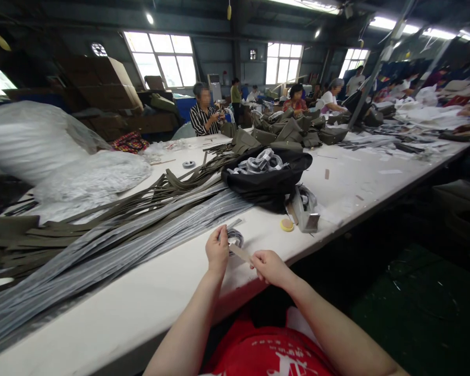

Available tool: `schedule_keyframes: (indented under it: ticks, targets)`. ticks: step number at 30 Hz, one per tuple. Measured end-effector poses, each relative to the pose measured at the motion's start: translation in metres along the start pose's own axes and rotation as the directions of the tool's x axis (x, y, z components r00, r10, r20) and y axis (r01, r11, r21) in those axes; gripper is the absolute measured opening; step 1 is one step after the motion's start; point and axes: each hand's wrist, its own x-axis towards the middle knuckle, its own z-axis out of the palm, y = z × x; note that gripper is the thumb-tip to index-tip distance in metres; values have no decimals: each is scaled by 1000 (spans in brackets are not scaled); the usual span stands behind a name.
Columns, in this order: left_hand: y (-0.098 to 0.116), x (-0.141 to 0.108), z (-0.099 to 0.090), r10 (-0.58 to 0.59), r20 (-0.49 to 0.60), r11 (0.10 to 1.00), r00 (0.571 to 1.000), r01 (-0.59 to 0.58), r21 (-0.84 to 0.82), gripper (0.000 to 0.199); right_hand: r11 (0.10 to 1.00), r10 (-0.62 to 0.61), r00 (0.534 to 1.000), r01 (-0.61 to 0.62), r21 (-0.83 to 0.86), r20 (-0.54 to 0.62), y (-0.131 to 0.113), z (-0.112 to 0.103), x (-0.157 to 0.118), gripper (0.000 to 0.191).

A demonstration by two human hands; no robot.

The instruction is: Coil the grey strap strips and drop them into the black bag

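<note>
My left hand (217, 251) is closed on a small coil of grey, plastic-wrapped strap (237, 238), held just above the near edge of the white table (168, 313). One end of the strap sticks out past the fingertips. Between the fingers of my right hand (270, 267) is pinched a tan strip (241, 254), perhaps tape or paper. Its far end reaches the side of the coil; whether it is stuck there I cannot tell. Right of the hands lie a yellow-rimmed round item (286, 225) and a clear plastic-wrapped bundle (307, 211).
Behind the hands stands a black bag (258, 188) topped with several strap coils (263, 161). Long plastic-wrapped straps (113, 250) and olive straps (149, 196) run leftward. Olive bags (285, 133) are heaped farther back. A person in stripes (203, 117) sits across the table.
</note>
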Motion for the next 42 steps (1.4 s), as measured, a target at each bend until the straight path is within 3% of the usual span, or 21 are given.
schedule_keyframes:
  ticks: [4, 8, 10, 12, 14, 15, 20, 23, 27, 30, 33, 35, 37, 39, 42]
  targets:
    - [20, -1, -2, 178, -71, 984, 982, -177, 21, 34, 991, 51, 994, -38, 126, -98, 0, 3, 2, 29]
    - [33, -5, -8, 335, -59, 940, 940, -329, 92, 30, 963, 59, 991, -24, 267, -121, -4, 5, 7, 25]
    - [39, -11, -9, 369, -45, 927, 928, -365, 87, 28, 878, 56, 994, -4, 478, -96, -9, 9, 9, 19]
    - [44, -20, -7, 392, -13, 919, 920, -391, 49, 26, 690, 62, 997, -16, 724, -37, -16, 14, 11, 23]
    - [48, -30, -5, 392, 28, 920, 919, -392, 2, 24, 526, 72, 997, -51, 849, 15, -22, 21, 12, 30]
    - [49, -35, -3, 381, 40, 925, 924, -380, -18, 23, 486, 80, 996, -61, 872, 26, -24, 25, 11, 33]
    - [50, -45, 0, 279, 25, 959, 960, -278, -49, 23, 412, 133, 991, -43, 910, -14, -22, 34, 10, 42]
    - [52, -47, 2, 181, 41, 982, 983, -178, -65, 26, 445, 97, 995, -11, 895, -36, -19, 31, 11, 45]
    - [56, -47, 4, 6, 207, 981, 978, 35, -193, 35, 563, 44, 993, 64, 824, -108, -19, 21, 9, 41]
    - [55, -39, 3, -84, 225, 963, 971, 137, -232, 39, 701, -17, 997, 68, 710, -79, -20, 15, 2, 33]
    - [50, -29, 2, -128, 211, 940, 969, 186, -285, 39, 875, -95, 979, 169, 453, -181, -20, 11, -9, 34]
    - [47, -24, 1, -134, 247, 917, 960, 215, -337, 39, 936, -204, 928, 277, 215, -311, -20, 7, -16, 43]
    - [46, -22, 1, -111, 290, 909, 950, 216, -357, 38, 920, -381, 855, 388, -54, -353, -22, -1, -19, 30]
    - [45, -22, 1, -67, 342, 925, 937, 188, -331, 36, 831, -551, 768, 466, -304, -328, -24, -10, -19, 21]
    - [44, -22, 1, 18, 425, 962, 905, 100, -255, 32, 710, -675, 672, 480, -515, -305, -24, -23, -9, 17]
